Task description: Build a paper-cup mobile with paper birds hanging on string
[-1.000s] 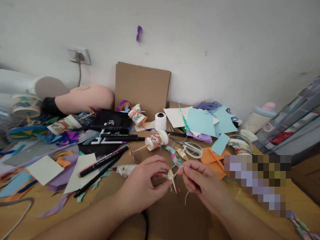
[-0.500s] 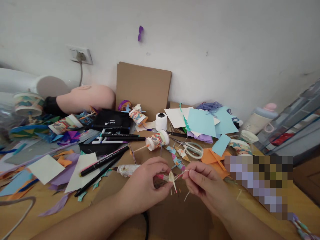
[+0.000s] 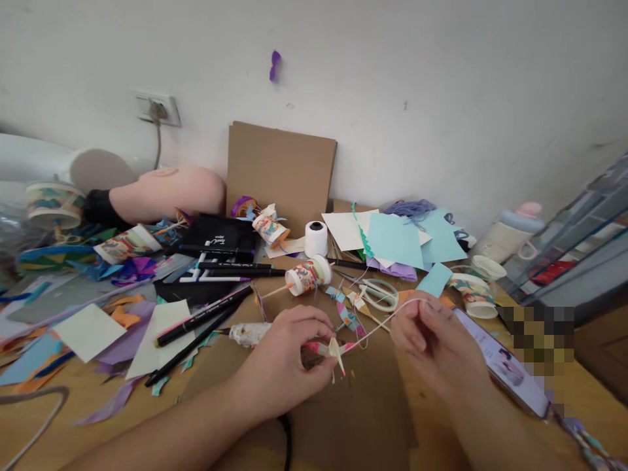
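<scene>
My left hand (image 3: 284, 356) is closed in a pinch on a small folded paper piece (image 3: 336, 348) with a pink tip, low in the middle of the view. A thin white string (image 3: 383, 320) runs taut from that piece up to my right hand (image 3: 436, 343), whose fingers are curled around it. Both hands hover over a brown cardboard sheet (image 3: 343, 418). A strip of coloured paper bits (image 3: 346, 314) lies just behind the hands.
Cluttered desk: black markers (image 3: 196, 320), patterned paper cups (image 3: 307, 275), white thread spool (image 3: 314, 239), scissors (image 3: 377, 292), blue paper sheets (image 3: 395, 239), paper scraps at left. Upright cardboard (image 3: 279, 170) leans on the wall. A phone (image 3: 505, 363) lies at right; a drawer unit (image 3: 574, 248) stands far right.
My right hand has pulled away to the right and slightly up, drawing the string out taut. My left hand has stayed in place on the paper piece.
</scene>
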The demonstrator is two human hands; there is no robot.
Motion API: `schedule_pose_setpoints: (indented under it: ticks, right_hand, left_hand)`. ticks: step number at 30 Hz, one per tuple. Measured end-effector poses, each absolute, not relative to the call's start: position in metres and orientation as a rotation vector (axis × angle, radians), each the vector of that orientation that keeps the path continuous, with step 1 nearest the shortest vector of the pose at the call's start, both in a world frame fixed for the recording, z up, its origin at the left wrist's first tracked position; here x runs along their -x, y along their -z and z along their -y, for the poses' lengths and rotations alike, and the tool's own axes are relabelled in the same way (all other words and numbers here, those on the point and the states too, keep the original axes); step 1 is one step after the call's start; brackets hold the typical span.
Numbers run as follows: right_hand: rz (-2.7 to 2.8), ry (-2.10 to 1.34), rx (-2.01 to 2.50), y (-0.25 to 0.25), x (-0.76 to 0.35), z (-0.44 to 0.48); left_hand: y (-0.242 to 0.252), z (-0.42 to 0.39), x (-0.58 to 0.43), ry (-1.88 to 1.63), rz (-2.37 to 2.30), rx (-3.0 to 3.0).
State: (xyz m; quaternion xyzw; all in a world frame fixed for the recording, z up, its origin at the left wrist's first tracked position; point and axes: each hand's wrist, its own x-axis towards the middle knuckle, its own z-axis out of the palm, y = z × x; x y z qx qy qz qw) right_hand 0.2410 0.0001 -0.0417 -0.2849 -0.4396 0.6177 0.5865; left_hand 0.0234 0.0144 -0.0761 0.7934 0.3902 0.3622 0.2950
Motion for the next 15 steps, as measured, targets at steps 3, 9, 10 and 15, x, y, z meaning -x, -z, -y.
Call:
schedule_pose_setpoints:
  ticks: [3, 9, 10, 15]
  right_hand:
    - [1.012, -1.378, 0.780, 0.046, -0.248, -0.006]
    - [1.178, -1.186, 1.190, 0.058, -0.248, -0.017]
    - [1.214, -1.142, 1.232, 0.059, -0.247, -0.018]
    - [1.261, -0.694, 1.337, 0.047, -0.247, -0.024]
  left_hand:
    - [0.074, -0.013, -0.024, -0.904, -1.063, -2.226]
    - [0.067, -0.011, -0.035, -0.562, -1.134, -2.373]
    - [0.066, -0.012, -0.037, -0.503, -1.136, -2.385]
    - [0.067, -0.016, -0.044, -0.311, -1.092, -2.418]
